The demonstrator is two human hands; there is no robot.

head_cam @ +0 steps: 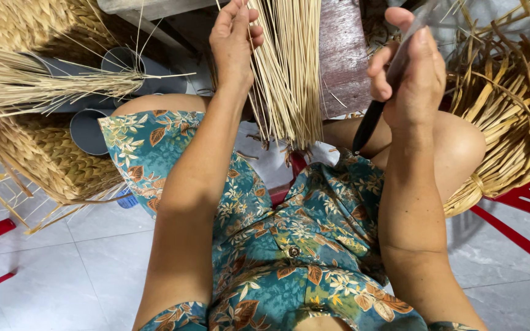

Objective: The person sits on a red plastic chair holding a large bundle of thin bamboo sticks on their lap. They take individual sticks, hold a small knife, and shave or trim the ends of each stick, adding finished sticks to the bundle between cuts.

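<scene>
A half-woven basket [510,116] sits at the right; a bundle of pale reeds [289,73] hangs between the knees, the left hand [234,43] gripping them, the right hand [409,73] clasping a dark-handled knife [375,113]

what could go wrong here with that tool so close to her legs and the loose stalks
The right hand grips a dark-handled tool just above the bare knee; a slip might nick it. The left hand holds the stalk bundle loosely, so stalks could slide to the floor.
</scene>
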